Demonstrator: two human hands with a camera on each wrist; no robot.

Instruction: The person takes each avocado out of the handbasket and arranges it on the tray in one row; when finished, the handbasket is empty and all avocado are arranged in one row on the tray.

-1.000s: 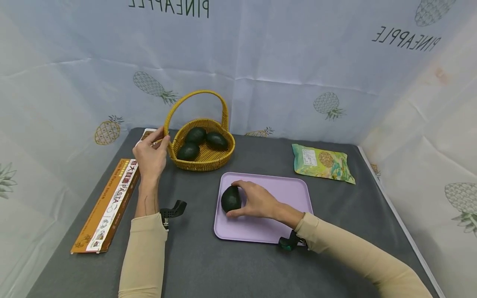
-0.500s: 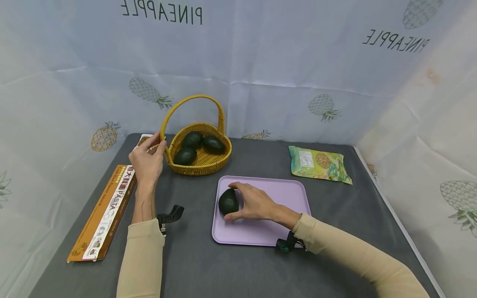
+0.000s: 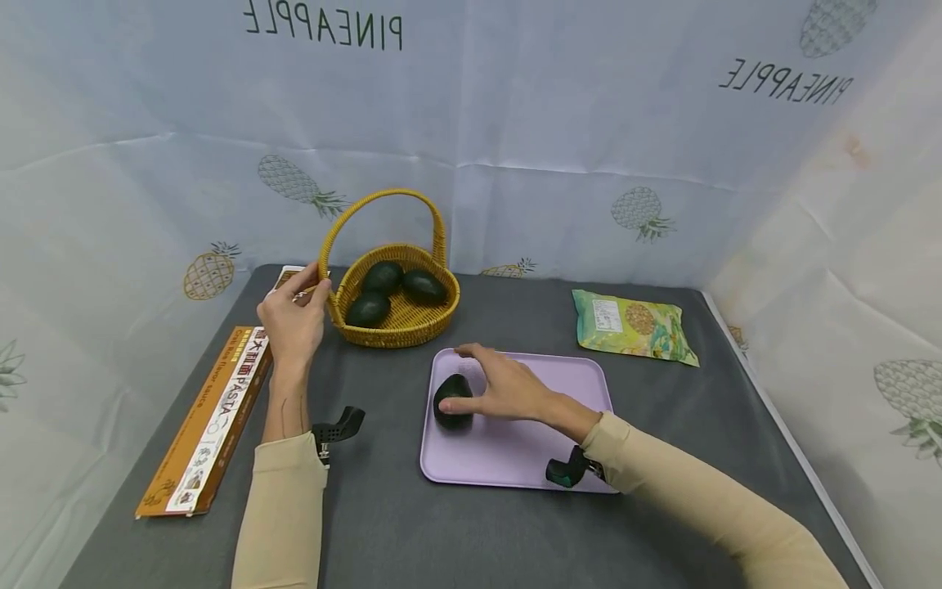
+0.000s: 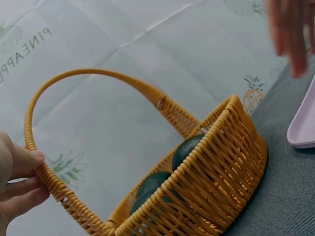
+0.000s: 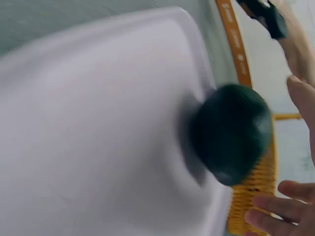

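My left hand [image 3: 294, 317] pinches the left side of the handle of a yellow wicker basket [image 3: 393, 334]. Thumb and fingers meet round the handle in the left wrist view. Inside the basket lie three dark green avocados [image 3: 423, 287]. Another avocado [image 5: 231, 132] rests at the left side of a light purple tray [image 3: 508, 470]. Just over it is my right hand [image 3: 508, 388], its thumb and fingers spread. In the right wrist view, a gap shows between these fingers and the avocado.
A long orange-brown pasta box [image 3: 202, 425] lies left of the left forearm. At the back right is a green and yellow packet [image 3: 634, 325]. White pineapple-print cloth [image 3: 530, 106] hangs behind and beside the grey table [image 3: 397, 523].
The right hand has come up off the avocado on the tray, its fingers now apart from it. My left hand keeps its pinch on the basket handle. The view has tilted slightly.
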